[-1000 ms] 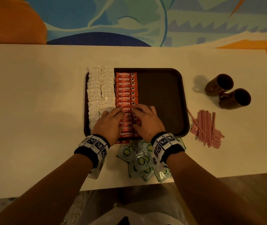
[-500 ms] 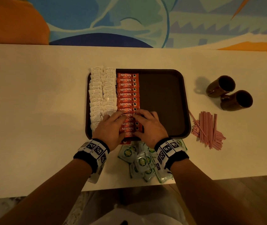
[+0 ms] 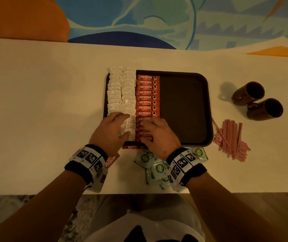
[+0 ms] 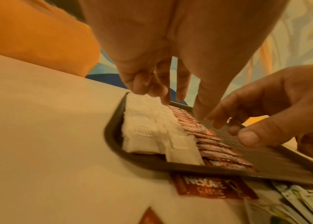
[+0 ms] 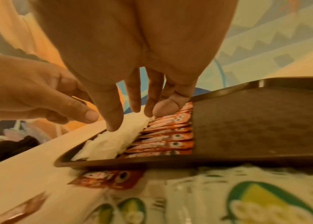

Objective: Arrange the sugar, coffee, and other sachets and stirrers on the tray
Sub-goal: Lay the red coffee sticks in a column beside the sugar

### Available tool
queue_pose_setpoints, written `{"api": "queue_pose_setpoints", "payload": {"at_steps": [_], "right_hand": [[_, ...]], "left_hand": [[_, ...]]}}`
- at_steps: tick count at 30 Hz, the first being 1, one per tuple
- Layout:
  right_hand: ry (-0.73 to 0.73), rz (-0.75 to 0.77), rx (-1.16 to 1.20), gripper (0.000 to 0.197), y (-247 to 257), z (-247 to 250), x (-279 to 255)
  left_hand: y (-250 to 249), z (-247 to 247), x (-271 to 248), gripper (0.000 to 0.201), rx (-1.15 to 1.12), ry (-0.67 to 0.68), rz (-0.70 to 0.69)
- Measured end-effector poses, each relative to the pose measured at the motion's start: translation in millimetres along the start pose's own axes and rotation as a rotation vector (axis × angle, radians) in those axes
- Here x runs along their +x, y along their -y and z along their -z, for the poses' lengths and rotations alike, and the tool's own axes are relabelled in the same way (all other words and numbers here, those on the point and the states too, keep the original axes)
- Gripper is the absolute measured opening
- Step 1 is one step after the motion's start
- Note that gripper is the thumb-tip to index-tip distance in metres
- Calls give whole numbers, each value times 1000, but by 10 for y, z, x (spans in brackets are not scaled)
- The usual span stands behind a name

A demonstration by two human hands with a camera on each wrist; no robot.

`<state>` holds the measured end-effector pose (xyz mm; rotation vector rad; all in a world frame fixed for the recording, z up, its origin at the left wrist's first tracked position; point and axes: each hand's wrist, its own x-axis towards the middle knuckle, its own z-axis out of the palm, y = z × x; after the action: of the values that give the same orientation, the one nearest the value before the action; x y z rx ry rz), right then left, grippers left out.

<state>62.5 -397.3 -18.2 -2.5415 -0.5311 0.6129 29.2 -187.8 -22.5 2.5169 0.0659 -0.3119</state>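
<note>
We were squaring up rows: left hand (image 3: 111,131) flat, fingers spread on sugar sachets (image 3: 122,91), right hand (image 3: 159,133) spread on coffee sachets (image 3: 147,96) in the tray (image 3: 208,105) (contact's blurry, probably pressing). Next we'd grab green sachets (image 3: 155,168) off the counter (image 3: 43,110).

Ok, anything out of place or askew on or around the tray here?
Yes. Two red coffee sachets lie on the table off the tray, one tucked against its near edge. The white sachets overhang the tray's far left corner. Green sachets and stirrers sit loose beside it.
</note>
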Motion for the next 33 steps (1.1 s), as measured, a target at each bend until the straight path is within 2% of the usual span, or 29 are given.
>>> {"api": "queue_pose_setpoints", "payload": {"at_steps": [5,7,9,12,15,18,21,26,30,33], "right_hand": [[153,119,-38,40,411,-180,-36],[202,165,-79,35,539,-278,-47],[257,197,-125,30,645,-366,-53],[274,189,-175,26,736,-437,-41],[207,74,-234,23,709,-442,-29],[178,-58,-338,19,616,-453,-69],[191,-108,-377,19,574,-501,-141],[205,-28,-422,25,610,-577,-250],[258,16,-340,28,638,-642,-294],[219,23,-314,30,664,-627,-277]], "left_hand": [[307,118,-320,22,-5,-19,91],[412,126,-457,17,-14,-25,133],[488,128,-559,15,-5,-19,178],[526,138,-655,15,31,67,267],[519,116,-714,19,83,181,320],[495,29,-747,28,88,245,316],[473,-103,-743,28,107,247,280],[498,-216,-744,31,118,228,263],[571,-180,-763,25,79,211,273],[607,-125,-783,22,70,197,287]]}}
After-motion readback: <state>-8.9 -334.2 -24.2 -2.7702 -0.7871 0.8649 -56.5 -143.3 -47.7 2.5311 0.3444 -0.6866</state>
